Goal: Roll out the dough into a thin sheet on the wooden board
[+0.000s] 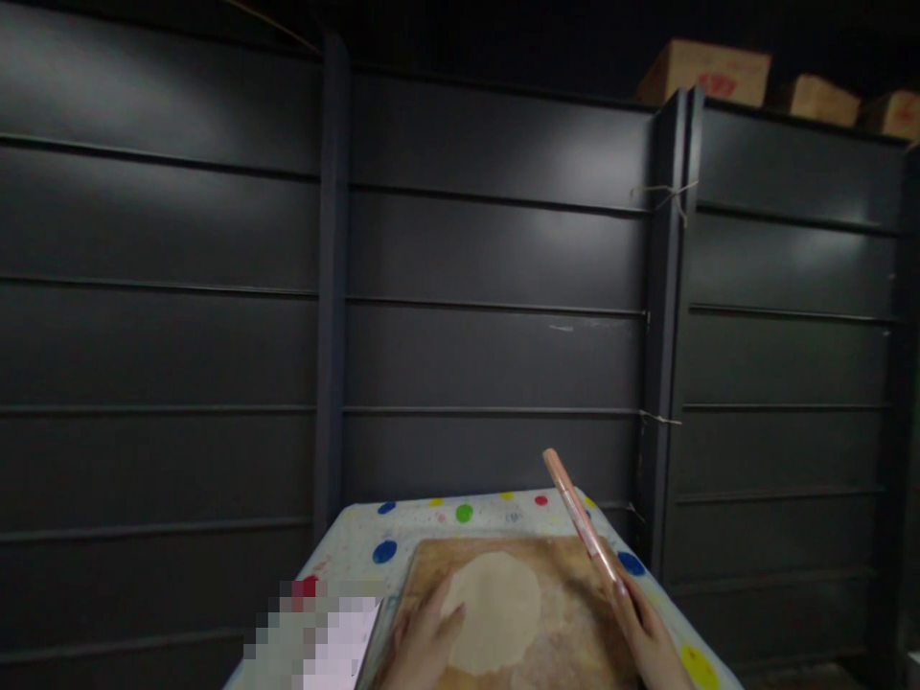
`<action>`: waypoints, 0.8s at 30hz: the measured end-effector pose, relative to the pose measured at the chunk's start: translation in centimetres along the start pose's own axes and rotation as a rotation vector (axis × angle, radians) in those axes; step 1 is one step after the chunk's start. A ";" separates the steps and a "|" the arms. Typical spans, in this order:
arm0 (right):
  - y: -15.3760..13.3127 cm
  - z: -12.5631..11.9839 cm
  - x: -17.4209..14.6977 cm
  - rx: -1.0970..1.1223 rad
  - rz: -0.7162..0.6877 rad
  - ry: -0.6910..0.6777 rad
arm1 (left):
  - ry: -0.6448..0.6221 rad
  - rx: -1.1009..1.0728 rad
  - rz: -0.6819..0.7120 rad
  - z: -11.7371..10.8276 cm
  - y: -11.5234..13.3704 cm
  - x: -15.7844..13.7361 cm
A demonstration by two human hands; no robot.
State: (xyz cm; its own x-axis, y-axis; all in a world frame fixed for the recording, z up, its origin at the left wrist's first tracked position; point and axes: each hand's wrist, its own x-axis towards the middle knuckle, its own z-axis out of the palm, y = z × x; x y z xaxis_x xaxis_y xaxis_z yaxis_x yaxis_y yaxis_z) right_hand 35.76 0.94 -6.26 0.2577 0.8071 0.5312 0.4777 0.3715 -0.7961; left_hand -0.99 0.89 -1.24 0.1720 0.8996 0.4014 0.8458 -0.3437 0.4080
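Observation:
A flat, round sheet of pale dough (495, 613) lies on a wooden board (567, 661). My left hand (427, 632) rests at the dough's left edge, thumb apart from the fingers and touching the sheet; its fingertips are partly hard to make out. On the right, my right hand (632, 613) is closed around the lower end of a slim rolling pin (579, 513) with a shiny pinkish surface. The pin is tilted, its far end up and to the left, raised clear of the dough.
Under the board is a table with a white cloth (424, 522) dotted in colours. A bright flat rectangular object (341, 642), partly pixelated, lies left of the board. Dark metal panels (495, 364) rise behind the table, with cardboard boxes (708, 75) on top at right.

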 end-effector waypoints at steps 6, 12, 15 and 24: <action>-1.5 -0.2 -0.5 0.042 0.013 0.030 | 0.071 -0.373 -0.051 0.7 0.2 1.1; -3.1 -0.4 -0.9 0.004 0.108 0.051 | 0.085 -0.321 -0.051 0.5 0.3 1.3; -3.4 -0.5 -0.9 -0.011 0.166 0.036 | 0.050 -0.287 -0.034 -0.8 1.4 1.8; -2.7 -0.5 -1.2 0.020 0.180 0.030 | -0.002 -0.492 0.173 -7.2 7.0 3.1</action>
State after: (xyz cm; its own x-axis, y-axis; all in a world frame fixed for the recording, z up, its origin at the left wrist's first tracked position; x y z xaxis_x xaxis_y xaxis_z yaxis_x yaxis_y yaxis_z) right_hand 34.58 -1.29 -4.65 0.3625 0.8475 0.3876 0.4051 0.2313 -0.8845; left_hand 1.82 -0.68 8.74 0.2900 0.8187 0.4956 0.4673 -0.5731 0.6732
